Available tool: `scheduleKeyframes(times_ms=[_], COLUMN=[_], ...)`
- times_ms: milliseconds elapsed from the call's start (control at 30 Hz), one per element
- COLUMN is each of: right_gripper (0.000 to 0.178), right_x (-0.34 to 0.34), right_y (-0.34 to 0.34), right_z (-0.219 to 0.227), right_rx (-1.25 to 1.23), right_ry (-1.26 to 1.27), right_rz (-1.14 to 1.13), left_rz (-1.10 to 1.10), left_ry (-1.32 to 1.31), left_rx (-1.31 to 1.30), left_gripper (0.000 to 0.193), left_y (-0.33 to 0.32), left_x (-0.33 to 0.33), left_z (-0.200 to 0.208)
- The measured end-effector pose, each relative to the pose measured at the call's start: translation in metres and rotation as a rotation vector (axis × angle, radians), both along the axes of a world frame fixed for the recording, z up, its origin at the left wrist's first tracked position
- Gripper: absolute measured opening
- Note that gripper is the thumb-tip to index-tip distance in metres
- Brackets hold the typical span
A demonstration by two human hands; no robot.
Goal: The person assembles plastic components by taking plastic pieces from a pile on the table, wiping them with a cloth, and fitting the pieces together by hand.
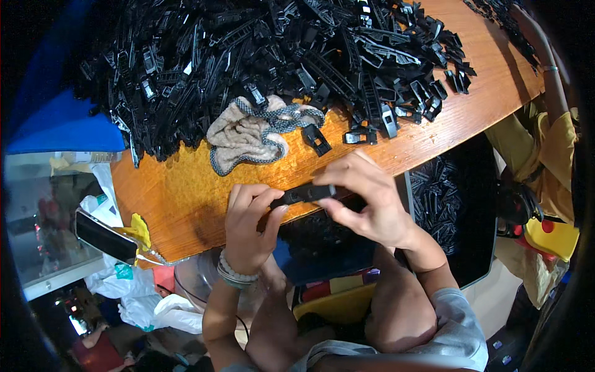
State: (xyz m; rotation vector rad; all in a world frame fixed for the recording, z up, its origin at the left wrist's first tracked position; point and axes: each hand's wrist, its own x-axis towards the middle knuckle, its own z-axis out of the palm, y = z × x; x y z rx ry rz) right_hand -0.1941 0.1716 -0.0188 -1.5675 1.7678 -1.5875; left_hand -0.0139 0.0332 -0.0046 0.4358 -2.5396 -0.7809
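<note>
Wooden table (170, 201), orange-brown. Left hand (249, 224) and right hand (370, 201): fingers pinching opposite ends of one black plastic piece (302, 194), at the near edge; presumably light, stiff, smooth, best gripped by its ends. Beyond: crumpled beige cloth (238, 137); farther from that edge, heaped black parts (248, 56).

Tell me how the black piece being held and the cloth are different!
The black piece is between the left hand and right hand; the cloth lies on the wooden table. The black piece is slim and straight; the cloth is wider and crumpled. The black piece is dark; the cloth is pale with a checked edge.
</note>
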Motion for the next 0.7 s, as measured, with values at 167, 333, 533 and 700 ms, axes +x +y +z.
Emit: scheduleKeyframes(times_ms=[167, 333, 533, 700], right_gripper=[0.025, 0.031, 0.029, 0.024], right_x=[-0.005, -0.004, -0.001, -0.014], right_y=[0.003, -0.005, -0.002, 0.01], right_z=[0.001, 0.002, -0.001, 0.005], right_rx=[0.175, 0.173, 0.104, 0.241], right_ry=[0.095, 0.126, 0.055, 0.045], right_rz=[-0.035, 0.11, 0.052, -0.003], left_rz=[-0.022, -0.059, -0.039, -0.035], left_ry=[0.01, 0.069, 0.044, 0.022], left_rx=[0.028, 0.064, 0.101, 0.09], left_gripper=[0.026, 0.022, 0.021, 0.021], left_y=[-0.007, -0.005, -0.004, -0.005], left_x=[0.004, -0.001, -0.001, 0.0], left_z=[-0.005, -0.009, -0.009, -0.009])
